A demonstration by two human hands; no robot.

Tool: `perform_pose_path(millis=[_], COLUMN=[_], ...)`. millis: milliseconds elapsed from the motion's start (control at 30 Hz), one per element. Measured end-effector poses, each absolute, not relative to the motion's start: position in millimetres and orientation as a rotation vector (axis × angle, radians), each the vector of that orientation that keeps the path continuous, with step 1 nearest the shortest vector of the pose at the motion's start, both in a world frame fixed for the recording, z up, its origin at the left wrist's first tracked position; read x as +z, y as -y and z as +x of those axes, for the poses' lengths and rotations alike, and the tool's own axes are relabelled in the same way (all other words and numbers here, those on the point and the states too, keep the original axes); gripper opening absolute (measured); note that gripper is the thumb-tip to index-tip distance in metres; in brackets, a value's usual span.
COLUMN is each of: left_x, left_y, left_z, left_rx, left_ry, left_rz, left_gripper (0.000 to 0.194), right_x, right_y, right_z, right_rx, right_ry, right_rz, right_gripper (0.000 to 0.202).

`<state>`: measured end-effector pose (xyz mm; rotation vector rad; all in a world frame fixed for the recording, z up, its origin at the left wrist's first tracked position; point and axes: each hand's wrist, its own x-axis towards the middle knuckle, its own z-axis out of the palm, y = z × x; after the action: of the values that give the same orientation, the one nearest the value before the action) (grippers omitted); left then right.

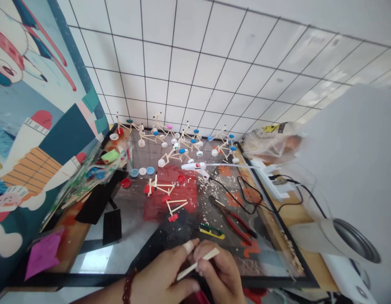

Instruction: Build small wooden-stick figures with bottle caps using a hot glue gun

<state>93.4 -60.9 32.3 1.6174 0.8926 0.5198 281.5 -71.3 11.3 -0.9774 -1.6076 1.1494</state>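
Nearest the head camera: both hands, bottom edge. Right hand (219,270) closed, pinching a pale wooden stick (198,265) between thumb and fingers; stick slanted, upper end to the right. Left hand (170,270) curled just beside it, thumb near the stick's lower end; can't tell if it grips the stick too. Beaded bracelet (128,287) on left wrist, pale wrap (188,246) on one left finger.

Just past the hands, on the glossy table (132,230): green-and-yellow cutter (212,231), then pliers (226,214) with red handles, open, to the right. Two stick frames with red caps ahead, one upright (155,185), one nearer (176,207), both on or by a red patch. Loose red cap (125,183) to the left, three blue and white caps (142,171) in a row behind it.

White glue gun (195,167) mid-table, black cord (220,185) running right, wood scraps (211,181) beside it. Group of stick models (182,151) with white and blue caps behind, near the tiled wall (214,42). Left side: black pieces (112,226), purple paper (45,253). Far right: plastic bag (268,145).
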Motion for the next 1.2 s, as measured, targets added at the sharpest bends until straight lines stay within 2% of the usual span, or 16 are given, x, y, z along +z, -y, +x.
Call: perform_pose_path(millis=[33,100,167,233,333,400,500,633,733,833,900,1000,1133,1200], left_x=[24.5,14.2,9.7,7.8,4.1,0.5,-5.4,-14.1,-19.4,-21.1,-20.4,-18.2,-16.0,-14.9], left_y=[63.9,70.3,77.6,85.0,94.9,100.8,108.1,112.6,111.3,108.1,106.1,104.9,108.8,111.6], left_z=[95.5,92.9,84.0,72.7,58.0,51.5,45.6,38.6,31.5,25.7,24.7,27.5,33.2,35.1], left_rx=[0.513,0.549,0.607,0.646,0.722,0.796,0.866,0.848,0.873,0.955,0.970,0.970,0.992,0.993], left_ry=[-0.875,-0.875,-0.924,-0.956,-0.945,-0.972,-1.056,-1.046,-0.978,-0.943,-0.908,-0.864,-0.812,-0.837], left_rz=[1.464,1.214,1.044,0.930,0.868,0.878,0.873,0.890,1.039,1.256,1.304,1.227,0.964,0.790], left_gripper=[0.040,0.045,0.058,0.065,0.059,0.051,0.049,0.049,0.048,0.046,0.046,0.043,0.043,0.043], right_x=[23.5,36.0,31.8,16.7,-8.1,-19.1,-28.4,-28.4,-10.7,17.3,31.7,38.5,39.3,44.3], right_y=[63.6,39.6,4.8,-35.4,-87.6,-109.0,-123.5,-124.0,-104.0,-60.8,-28.5,1.1,-4.3,-10.3], right_z=[284.0,288.0,289.5,287.0,275.9,266.8,257.6,259.7,265.2,256.3,236.7,194.0,150.9,147.6], right_rx=[1.261,1.380,1.135,0.746,0.402,0.264,0.153,0.127,0.064,0.041,0.158,0.027,-0.174,-0.153], right_ry=[1.722,1.853,1.820,1.911,2.146,2.295,2.402,2.426,2.351,2.148,2.311,2.627,2.639,2.519], right_rz=[-0.882,-0.852,-1.029,-1.289,-1.477,-1.602,-1.696,-1.693,-1.657,-1.400,-1.156,-0.926,-0.884,-0.928], right_gripper=[0.021,0.025,0.031,0.024,0.026,0.029,0.026,0.023,0.024,0.021,0.022,0.016,0.007,0.016])
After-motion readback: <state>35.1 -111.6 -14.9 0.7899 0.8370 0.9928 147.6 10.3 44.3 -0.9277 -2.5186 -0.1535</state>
